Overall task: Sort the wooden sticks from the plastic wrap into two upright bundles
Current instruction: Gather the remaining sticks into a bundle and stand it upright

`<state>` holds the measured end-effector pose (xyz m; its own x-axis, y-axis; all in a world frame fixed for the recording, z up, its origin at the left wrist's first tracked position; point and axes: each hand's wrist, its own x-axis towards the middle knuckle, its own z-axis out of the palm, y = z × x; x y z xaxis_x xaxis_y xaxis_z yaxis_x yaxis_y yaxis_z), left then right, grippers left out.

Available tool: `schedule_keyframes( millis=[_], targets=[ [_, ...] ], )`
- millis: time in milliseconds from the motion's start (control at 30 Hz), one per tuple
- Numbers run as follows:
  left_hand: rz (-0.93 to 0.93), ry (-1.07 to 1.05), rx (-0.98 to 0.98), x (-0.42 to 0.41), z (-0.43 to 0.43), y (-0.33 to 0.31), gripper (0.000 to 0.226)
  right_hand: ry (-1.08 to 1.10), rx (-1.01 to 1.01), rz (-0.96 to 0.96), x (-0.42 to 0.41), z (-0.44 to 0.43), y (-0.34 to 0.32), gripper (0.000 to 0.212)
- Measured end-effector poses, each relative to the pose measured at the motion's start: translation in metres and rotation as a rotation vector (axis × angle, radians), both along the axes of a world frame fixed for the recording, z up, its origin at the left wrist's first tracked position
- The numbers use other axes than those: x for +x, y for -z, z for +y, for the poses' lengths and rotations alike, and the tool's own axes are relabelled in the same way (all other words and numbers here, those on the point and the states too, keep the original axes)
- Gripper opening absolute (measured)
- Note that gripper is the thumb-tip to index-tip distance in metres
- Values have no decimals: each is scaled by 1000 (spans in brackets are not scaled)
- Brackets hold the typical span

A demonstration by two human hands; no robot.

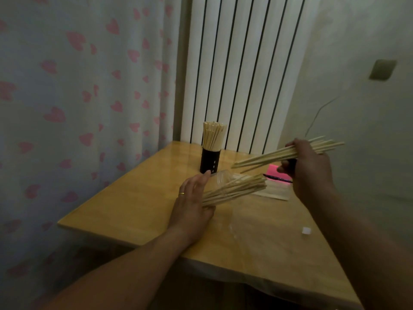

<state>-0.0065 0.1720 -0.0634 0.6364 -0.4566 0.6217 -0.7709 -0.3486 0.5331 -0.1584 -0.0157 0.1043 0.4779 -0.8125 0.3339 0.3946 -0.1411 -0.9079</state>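
My left hand (192, 202) holds a bundle of wooden sticks (237, 189) low over the table, its fingers mostly straight with the thumb under the sticks. Higher up on the right, my right hand (306, 164) grips a second, thinner bunch of sticks (268, 156) that slants up to the right. Clear plastic wrap (223, 176) lies on the table behind the left bundle, and more clear film (243, 222) lies in front of it. At the back, a black cylindrical holder (210, 161) stands upright with many sticks (213, 136) in it.
The wooden table (125, 211) stands in a corner, with a curtain at left and a white radiator behind. A pink note (273, 173), a black pen (276, 178) and a flat paper packet (276, 191) lie at right. A small white object (305, 231) sits near the right edge.
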Motion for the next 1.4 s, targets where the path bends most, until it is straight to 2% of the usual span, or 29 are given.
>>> schedule_keyframes(
  millis=[200, 367, 400, 467, 567, 667, 767, 833, 900, 1000, 1100, 1233, 1400],
  targets=[
    [-8, 8, -7, 3, -1, 2, 97, 74, -189, 266, 14, -4, 36, 32],
    [19, -4, -18, 3, 0, 1, 98, -24, -244, 371, 26, 9, 43, 18],
    [36, -8, -24, 3, 1, 1, 98, -67, -225, 364, 28, 10, 44, 21],
    [60, -12, -35, 2, 1, 0, 99, -92, -149, 322, 29, 6, 46, 43],
    [57, -6, -23, 2, 1, 1, 98, 9, -48, 223, 28, 4, 41, 68],
    [50, -7, -11, 3, 1, 1, 99, 65, -263, 214, 23, 16, 40, 75],
    [48, -6, -22, 3, 1, 1, 99, -25, -644, 438, 22, 33, 53, 82],
    [53, -5, -23, 2, 1, 1, 100, 9, -807, 557, 28, 36, 63, 78],
    [61, -2, -23, 1, 2, 0, 100, 105, -843, 556, 35, 31, 67, 61],
    [63, 11, -19, 2, 2, -1, 99, 189, -753, 508, 41, 23, 65, 43],
    [68, 9, -17, 1, 1, -2, 98, 84, -655, 510, 46, 20, 60, 30],
    [77, 5, -33, 2, 3, -1, 99, 17, -651, 472, 40, 18, 53, 36],
    [109, -6, -56, 1, 4, -2, 100, 184, -646, 306, 15, 10, 44, 41]
  ],
)
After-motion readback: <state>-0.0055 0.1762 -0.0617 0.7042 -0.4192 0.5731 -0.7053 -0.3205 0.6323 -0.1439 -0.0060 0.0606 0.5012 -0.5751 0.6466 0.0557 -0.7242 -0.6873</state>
